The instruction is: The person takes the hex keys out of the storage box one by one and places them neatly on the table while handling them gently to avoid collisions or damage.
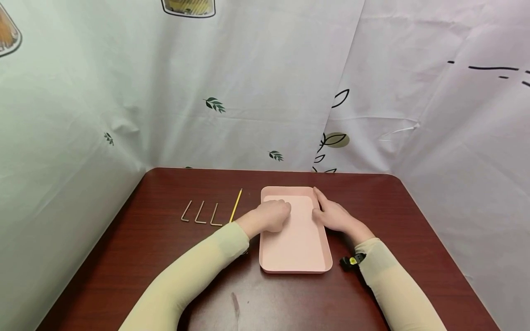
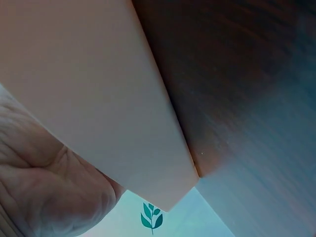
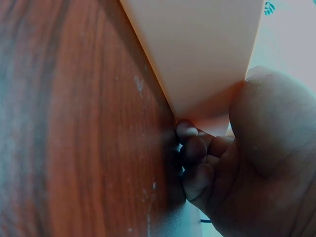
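A shallow pink rectangular tray point(image 1: 296, 248) lies on the dark red-brown table. My right hand point(image 1: 334, 216) grips its right wall towards the far corner. In the right wrist view, the curled fingers point(image 3: 195, 150) are against the tray's outer side, close to the tabletop. Over the tray's left half is my left hand point(image 1: 273, 216), its fingers curled in; what lies under them is hidden. The left wrist view shows the palm point(image 2: 54, 182) beyond the tray's outer wall point(image 2: 108, 108). Left of the tray are three L-shaped hex keys point(image 1: 200, 215) in a row and a thin yellow pencil point(image 1: 236, 205).
The left forearm's pale sleeve point(image 1: 194, 262) crosses the table's near left part. Beside the right cuff is a black wrist strap with a yellow spot point(image 1: 353, 260). White printed curtains point(image 1: 248, 92) stand behind the table point(image 1: 364, 193) and at both sides.
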Demonstrator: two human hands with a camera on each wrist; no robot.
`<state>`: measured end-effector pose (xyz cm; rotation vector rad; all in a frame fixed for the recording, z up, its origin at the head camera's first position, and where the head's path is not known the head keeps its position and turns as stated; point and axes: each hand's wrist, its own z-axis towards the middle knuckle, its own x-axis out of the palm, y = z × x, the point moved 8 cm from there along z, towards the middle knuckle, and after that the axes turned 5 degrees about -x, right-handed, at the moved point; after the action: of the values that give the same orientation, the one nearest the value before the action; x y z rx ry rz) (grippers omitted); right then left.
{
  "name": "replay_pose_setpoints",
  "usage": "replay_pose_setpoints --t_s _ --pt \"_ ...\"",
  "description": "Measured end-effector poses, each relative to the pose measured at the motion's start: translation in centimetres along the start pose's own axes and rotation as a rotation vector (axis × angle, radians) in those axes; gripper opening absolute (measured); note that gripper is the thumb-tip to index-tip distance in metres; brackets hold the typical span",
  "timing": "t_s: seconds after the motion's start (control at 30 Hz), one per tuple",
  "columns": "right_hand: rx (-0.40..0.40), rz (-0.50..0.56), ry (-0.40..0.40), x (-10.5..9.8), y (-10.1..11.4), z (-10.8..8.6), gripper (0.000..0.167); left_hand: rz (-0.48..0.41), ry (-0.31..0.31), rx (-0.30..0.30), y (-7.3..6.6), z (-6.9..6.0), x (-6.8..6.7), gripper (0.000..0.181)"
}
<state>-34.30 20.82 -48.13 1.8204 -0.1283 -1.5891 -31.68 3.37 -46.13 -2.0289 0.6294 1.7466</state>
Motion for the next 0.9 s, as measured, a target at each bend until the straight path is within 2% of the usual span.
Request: replay_pose_setpoints --t_s 0.13,0.47,0.73,0.9 --pt "-0.001 -0.009 -0.002 0.02 0.0 0.0 0.081 0.003 0.016 -0.008 -0.08 0.09 0.09 0.01" --pt "0.004 0.005 -0.002 -0.04 0.01 -0.09 0.082 0.007 0.031 0.021 -0.22 0.19 0.04 0.006" --pt "0.004 0.003 0.004 -0.01 -0.01 -0.09 0.082 -0.018 -0.003 0.05 -0.07 0.32 0.14 0.007" --pt "0.005 -0.002 0.003 0.02 -0.01 0.02 0.082 -0.054 -0.037 0.064 0.0 0.22 -0.34 0.012"
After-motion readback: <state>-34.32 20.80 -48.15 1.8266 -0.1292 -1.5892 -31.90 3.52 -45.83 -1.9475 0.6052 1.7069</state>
